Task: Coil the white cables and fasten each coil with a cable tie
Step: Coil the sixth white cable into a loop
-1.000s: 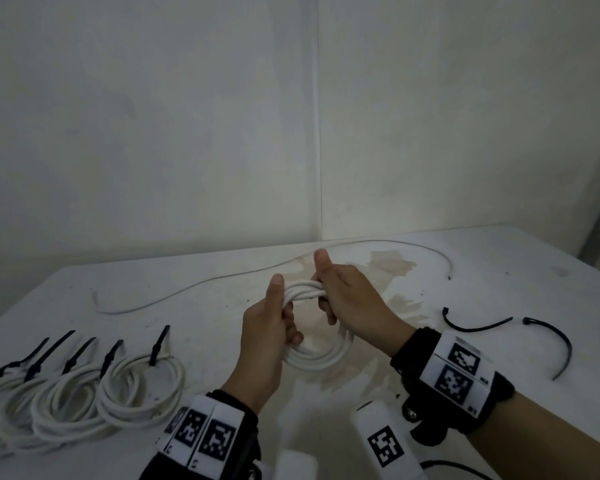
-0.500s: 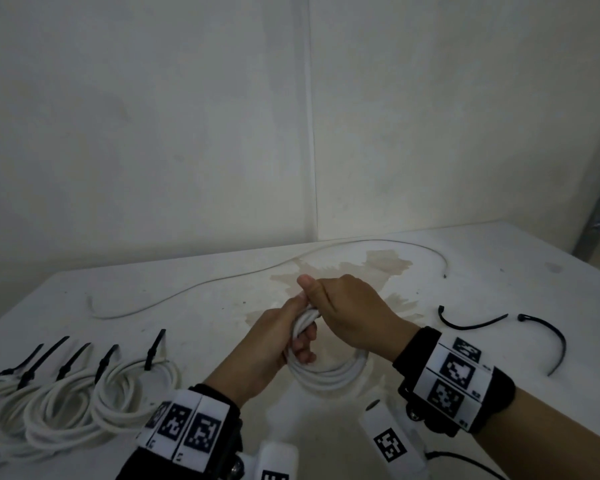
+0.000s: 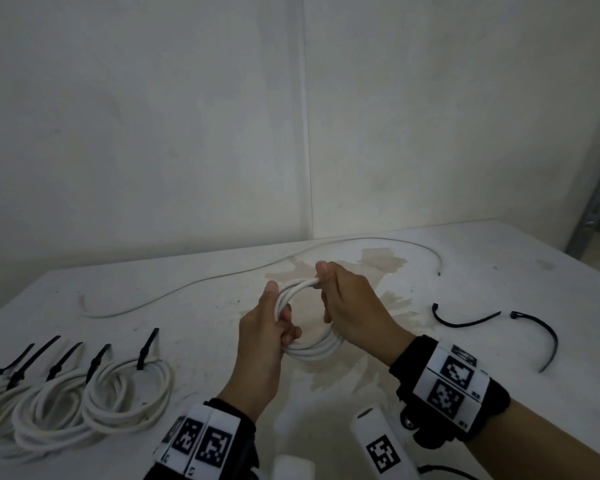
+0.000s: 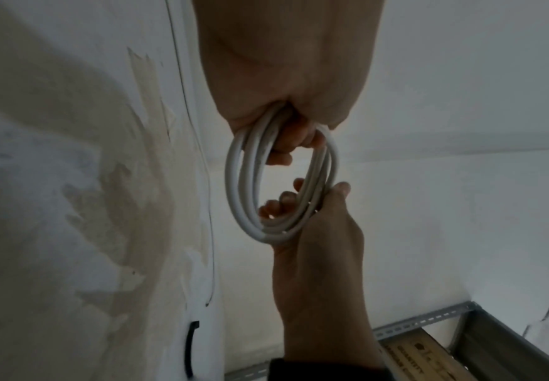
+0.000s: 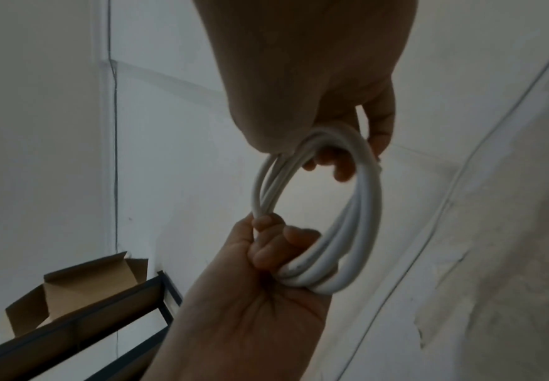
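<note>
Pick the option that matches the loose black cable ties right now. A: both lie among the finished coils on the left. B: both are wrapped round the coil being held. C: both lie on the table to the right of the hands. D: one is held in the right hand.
C: the two loose black cable ties lie on the table, right of the right hand, untouched.

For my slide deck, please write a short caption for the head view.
Both hands, left hand and right hand, hold a white cable coil above the table, beside tied coils.

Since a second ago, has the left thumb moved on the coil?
Cannot tell: the left hand grips the coil over the table's brown stain, thumb up as before; the head camera shifted too.
</note>
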Available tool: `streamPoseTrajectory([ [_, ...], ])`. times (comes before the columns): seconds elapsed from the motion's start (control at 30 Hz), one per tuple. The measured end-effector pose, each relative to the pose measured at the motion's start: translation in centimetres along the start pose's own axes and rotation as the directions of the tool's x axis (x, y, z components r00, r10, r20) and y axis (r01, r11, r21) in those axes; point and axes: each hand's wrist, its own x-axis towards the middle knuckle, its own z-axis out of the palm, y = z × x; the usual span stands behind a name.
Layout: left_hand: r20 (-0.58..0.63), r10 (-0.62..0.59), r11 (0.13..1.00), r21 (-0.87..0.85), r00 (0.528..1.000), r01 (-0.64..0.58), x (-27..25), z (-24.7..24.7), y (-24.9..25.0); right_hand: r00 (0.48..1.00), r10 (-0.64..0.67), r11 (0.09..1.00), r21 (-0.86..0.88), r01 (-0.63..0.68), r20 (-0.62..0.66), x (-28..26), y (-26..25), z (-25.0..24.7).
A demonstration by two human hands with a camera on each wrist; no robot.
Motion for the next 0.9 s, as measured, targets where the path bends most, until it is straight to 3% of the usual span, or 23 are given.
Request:
streamPoseTrajectory([
  [0.13, 0.157, -0.054, 0.995, 0.087, 0.986, 0.040, 0.6, -0.8, 0.5, 0.998, -0.063, 0.998, -0.021, 0.063, -0.019, -0.3, 0.0, -0.3],
  [0.33, 0.359, -0.174, 0.948, 0.311, 0.917, 0.058, 0.7, -0.4, 2.5, 0.988, -0.113, 0.990, -0.077, 0.121, 0.107, -0.2, 0.5, -1.0],
  [0.47, 0.329, -0.114, 0.955, 0.297, 0.937, 0.012, 0.0, 0.2, 2.3, 0.988, -0.051, 0.992, 0.122, 0.033, 0.147, -0.4, 0.5, -1.2],
  [0.6, 0.264, -0.072, 0.967, 0.255, 0.962, 0.002, 0.0, 0.1, 1.8, 0.966, 0.080, 0.890, 0.418, -0.181, 0.246, -0.5, 0.0, -2.0],
  [0.73, 0.258, -0.017, 0.952, 0.299, 0.966, -0.063, 0.3, 0.0, 1.9, 0.979, 0.041, 0.882, 0.453, -0.128, 0.198, -0.5, -0.1, -2.5],
  [0.9, 0.305, 0.031, 0.908, 0.389, 0.952, -0.154, 0.6, 0.1, 2.1, 0.981, 0.078, 0.857, 0.491, -0.156, 0.175, -0.6, 0.5, -2.9],
])
